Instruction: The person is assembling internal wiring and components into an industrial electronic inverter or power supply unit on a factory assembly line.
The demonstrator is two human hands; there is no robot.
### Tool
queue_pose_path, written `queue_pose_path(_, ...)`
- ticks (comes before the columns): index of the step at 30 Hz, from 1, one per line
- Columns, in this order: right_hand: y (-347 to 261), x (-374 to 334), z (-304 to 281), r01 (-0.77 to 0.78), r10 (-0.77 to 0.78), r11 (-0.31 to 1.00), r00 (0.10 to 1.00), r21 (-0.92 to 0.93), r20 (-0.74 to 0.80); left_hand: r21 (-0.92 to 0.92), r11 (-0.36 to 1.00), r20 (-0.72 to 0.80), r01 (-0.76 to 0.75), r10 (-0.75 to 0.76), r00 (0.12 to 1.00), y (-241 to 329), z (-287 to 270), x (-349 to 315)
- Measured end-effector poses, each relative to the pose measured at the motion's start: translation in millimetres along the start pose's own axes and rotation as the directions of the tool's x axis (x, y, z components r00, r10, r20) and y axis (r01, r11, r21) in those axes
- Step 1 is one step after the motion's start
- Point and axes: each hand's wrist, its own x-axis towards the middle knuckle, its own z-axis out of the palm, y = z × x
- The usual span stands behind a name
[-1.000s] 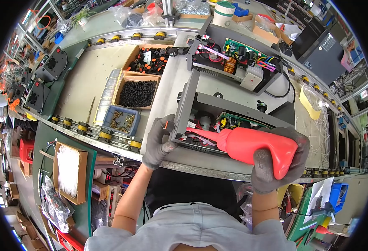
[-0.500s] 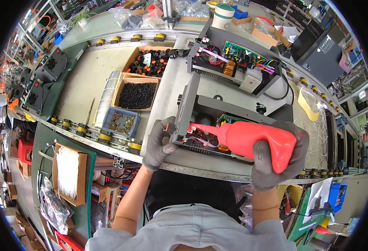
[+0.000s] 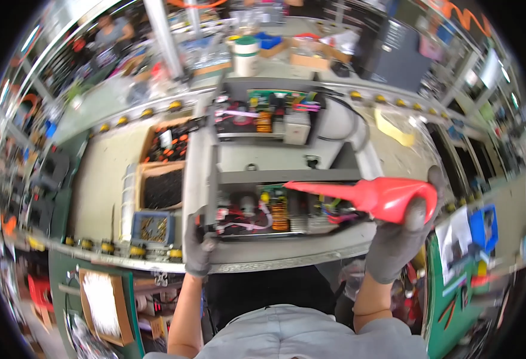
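Both my hands wear grey gloves. My right hand (image 3: 397,239) is wrapped round a red squeeze bottle (image 3: 391,197), held on its side over the right part of the near metal housing (image 3: 293,175). The bottle's long tapered nozzle points left, above the circuit board and copper coil (image 3: 279,214). At the housing's left end plate, my left hand (image 3: 198,248) grips the near corner, its fingers partly hidden and blurred. Inside the near housing are a white cable, red wires and a light metal heat sink. A second, similar open housing (image 3: 263,137) lies behind it.
Left of the housings stand a box of black and orange parts (image 3: 149,157), a box of small black pieces (image 3: 162,190) and a blue-grey tray of brass-coloured bits (image 3: 136,230). Yellow rollers (image 3: 137,250) line the bench edge. A yellow sheet (image 3: 394,127) lies at the right.
The bottle has been drawn back from the left end plate, its nozzle now over the middle of the housing. My left hand stays at the left end. The view has shifted and blurred.
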Motion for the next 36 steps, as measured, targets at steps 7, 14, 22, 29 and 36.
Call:
queue_pose_path(7, -37, 61, -205, 0.112, -0.040, 0.919, 0.980, 0.378, -0.194, -0.095, 0.974, -0.111, -0.207, 0.197, 0.974, -49, -36, 13)
queue_pose_path(14, 23, 111, -387, -0.013, -0.092, 0.954, 0.938, -0.300, -0.335, -0.120, 0.991, 0.063, -0.056, 0.063, 0.996, -45, -30, 29)
queue_pose_path(22, 135, 168, -523, -0.023, -0.271, 0.849, 0.837, -0.527, -0.474, -0.223, 0.967, 0.034, 0.122, -0.117, 0.993, -46, -65, 36)
queue_pose_path(29, 110, 143, -483, -0.324, -0.229, 0.634, 0.788, -0.702, -0.571, 0.251, 0.967, 0.007, 0.045, -0.048, 0.999, 10, -72, 166)
queue_pose_path(36, 72, 80, -305, 0.022, -0.526, 0.225, 0.844, -0.974, -0.103, 0.351, 0.935, 0.343, -0.052, -0.077, 0.936, 12, -24, 272)
